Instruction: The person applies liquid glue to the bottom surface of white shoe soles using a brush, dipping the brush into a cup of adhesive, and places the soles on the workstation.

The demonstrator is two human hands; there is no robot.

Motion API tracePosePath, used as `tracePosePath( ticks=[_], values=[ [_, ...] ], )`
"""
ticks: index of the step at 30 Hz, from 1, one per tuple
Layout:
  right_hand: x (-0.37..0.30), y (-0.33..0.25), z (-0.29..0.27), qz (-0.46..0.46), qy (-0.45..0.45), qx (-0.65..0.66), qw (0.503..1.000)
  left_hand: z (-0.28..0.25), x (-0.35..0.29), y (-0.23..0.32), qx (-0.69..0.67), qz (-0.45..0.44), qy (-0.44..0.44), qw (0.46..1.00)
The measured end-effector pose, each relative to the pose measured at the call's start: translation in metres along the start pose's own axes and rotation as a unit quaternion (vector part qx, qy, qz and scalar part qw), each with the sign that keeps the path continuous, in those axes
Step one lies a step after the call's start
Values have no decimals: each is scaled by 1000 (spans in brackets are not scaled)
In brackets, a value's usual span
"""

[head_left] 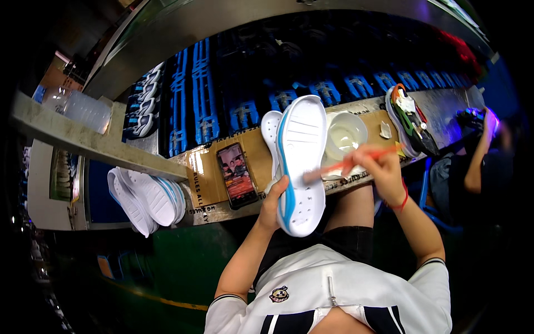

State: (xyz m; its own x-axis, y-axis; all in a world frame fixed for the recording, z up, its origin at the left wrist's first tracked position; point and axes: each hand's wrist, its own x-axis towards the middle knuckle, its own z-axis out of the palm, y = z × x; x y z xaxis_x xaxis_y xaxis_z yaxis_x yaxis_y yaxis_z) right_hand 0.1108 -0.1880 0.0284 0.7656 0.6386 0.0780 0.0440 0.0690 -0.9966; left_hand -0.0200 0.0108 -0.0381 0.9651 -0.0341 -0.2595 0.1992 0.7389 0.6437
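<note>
A white shoe sole (302, 131) with a blue side stripe stands tilted in front of me, its inner face toward me. My left hand (272, 204) grips its left edge near the lower end. In my right hand (379, 170) is a brush (336, 166) with an orange-red handle. The blurred brush tip is at the middle of the sole's inner face. Behind the sole's left side, a second white sole (270, 129) lies partly hidden. A translucent bowl (356, 129) with some pale contents sits just beyond my right hand.
Cardboard (207, 192) covers the bench, with a lit phone (236, 173) on it. Several white soles (153, 197) are stacked at left, beside a metal post (100, 142). Multicoloured shoe parts (410, 117) lie at right. Blue-and-black parts (206, 106) line the back. Another person's hand (489, 123) is at far right.
</note>
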Motion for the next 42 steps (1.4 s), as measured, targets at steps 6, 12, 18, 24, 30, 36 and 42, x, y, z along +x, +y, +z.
tracePosePath(
  ticks=[6, 12, 18, 24, 30, 36, 42],
  values=[
    [62, 2, -49, -118, 92, -99, 984, 17, -15, 8, -98, -81, -80, 989],
    [33, 9, -23, -210, 53, -242, 946, 12, -11, 16, -9, 17, 10, 1000],
    [2, 8, 16, -239, -7, -229, 944, 15, 23, 31, 47, 164, 99, 980],
    [-13, 3, 24, 82, -48, 76, 993, -3, 26, 30, 116, 190, 101, 970],
    [39, 3, -9, 67, -23, 3, 997, 11, 1, 19, 107, 67, 33, 991],
    [87, 6, -44, -124, 100, -52, 986, 19, -5, 15, -5, 6, -43, 999],
    [36, 12, 4, -205, 46, -160, 965, 19, 4, 30, 47, 126, 59, 989]
  ],
)
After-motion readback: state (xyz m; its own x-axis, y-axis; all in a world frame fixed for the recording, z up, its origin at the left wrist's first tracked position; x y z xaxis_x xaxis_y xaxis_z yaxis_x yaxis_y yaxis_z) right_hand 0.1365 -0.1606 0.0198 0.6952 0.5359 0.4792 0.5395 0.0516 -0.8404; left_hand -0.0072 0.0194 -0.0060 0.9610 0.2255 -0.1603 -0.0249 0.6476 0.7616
